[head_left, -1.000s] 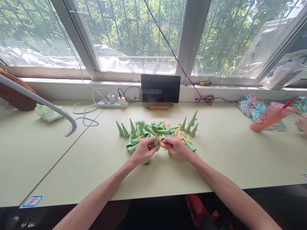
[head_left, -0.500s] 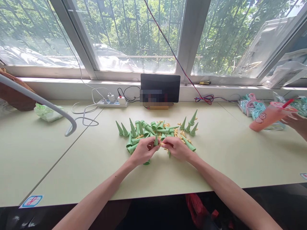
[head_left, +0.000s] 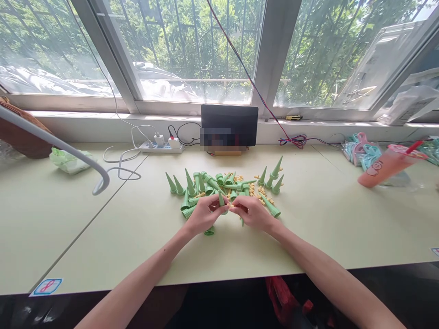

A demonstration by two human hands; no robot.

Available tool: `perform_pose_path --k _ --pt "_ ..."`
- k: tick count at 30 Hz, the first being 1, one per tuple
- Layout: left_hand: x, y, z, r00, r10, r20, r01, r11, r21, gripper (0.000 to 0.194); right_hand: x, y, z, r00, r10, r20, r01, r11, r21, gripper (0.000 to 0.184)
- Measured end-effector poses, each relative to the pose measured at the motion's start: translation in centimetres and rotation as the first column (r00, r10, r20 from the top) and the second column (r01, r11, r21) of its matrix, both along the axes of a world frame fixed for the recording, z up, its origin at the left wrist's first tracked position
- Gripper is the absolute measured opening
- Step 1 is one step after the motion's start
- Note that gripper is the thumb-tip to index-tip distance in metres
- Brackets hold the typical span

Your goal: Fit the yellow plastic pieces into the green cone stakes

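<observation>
Near the front of the pile, my left hand point(head_left: 205, 214) is closed around a green plastic watering spike point(head_left: 221, 199), its pointed end up and leaning slightly left. My right hand point(head_left: 253, 211) pinches a small yellow plastic valve point(head_left: 231, 206) right at the spike's side; whether the two parts touch I cannot tell. Beyond both hands lies a heap of green spikes point(head_left: 190, 183), some upright and some on their sides. Small yellow valves point(head_left: 252, 189) are scattered among them. To the right stand several spikes point(head_left: 274, 169) with yellow pieces on their sides.
A dark tablet point(head_left: 229, 123) leans on a stand at the back of the table point(head_left: 308, 237). Left of it is a power strip point(head_left: 161, 147) with white cables. A lidded drink cup point(head_left: 386, 167) tilts at the right beside bagged pink and teal items point(head_left: 363, 148). A grey curved tube point(head_left: 68, 146) crosses the left.
The spike in my left hand has tipped slightly left, and my right fingers stay close beside it. Another person's hand by the drink cup has left the view.
</observation>
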State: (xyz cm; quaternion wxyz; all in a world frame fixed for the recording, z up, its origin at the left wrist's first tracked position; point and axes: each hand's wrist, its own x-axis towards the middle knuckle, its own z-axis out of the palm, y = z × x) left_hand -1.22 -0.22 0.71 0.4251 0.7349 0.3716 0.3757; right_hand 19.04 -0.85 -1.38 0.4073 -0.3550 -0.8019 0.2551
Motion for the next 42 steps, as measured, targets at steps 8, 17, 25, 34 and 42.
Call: perform_pose_path --k 8,17,25,34,42 --pt "-0.08 0.06 -0.33 1.0 0.002 0.03 -0.003 1.0 0.019 0.018 -0.22 -0.18 0.27 1.0 0.008 -0.014 -0.007 0.999 0.042 0.022" --pt "-0.13 0.09 -0.5 1.0 0.018 0.016 -0.019 0.998 0.061 0.018 -0.39 -0.17 0.29 1.0 0.012 -0.02 -0.011 0.999 0.045 0.021" --pt "-0.12 0.01 -0.57 1.0 0.028 0.005 -0.028 0.997 0.075 0.017 -0.4 -0.09 -0.02 0.999 0.019 -0.03 -0.018 0.999 0.034 0.022" --pt "-0.14 0.08 -0.67 0.999 0.039 -0.012 -0.037 0.994 0.099 0.017 -0.41 -0.1 -0.08 0.999 0.016 -0.028 -0.016 1.0 -0.016 0.021" --pt "-0.18 0.09 -0.77 0.999 0.036 -0.015 -0.034 0.994 0.108 0.017 -0.46 -0.12 0.07 1.0 0.016 -0.018 -0.016 1.0 -0.016 0.023"
